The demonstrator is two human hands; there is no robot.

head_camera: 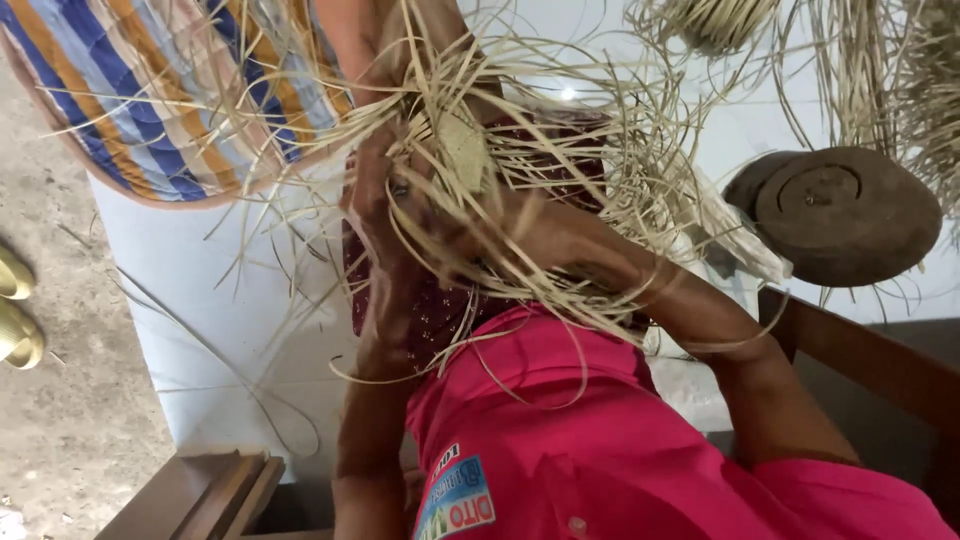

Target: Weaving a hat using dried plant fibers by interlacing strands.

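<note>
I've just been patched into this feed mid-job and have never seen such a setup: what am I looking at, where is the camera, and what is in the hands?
There is no machine here. One camera sits on a person's head and looks down at their own two bare hands, so the pink shirt at the bottom is theirs. The left hand and right hand both have a grip on a small woven piece of pale straw, with many loose strips fanning out from it. Nearby are a white sheet, a round dark wooden block, a striped cloth, more straw bundles at the top, and wooden furniture edges below.
</note>
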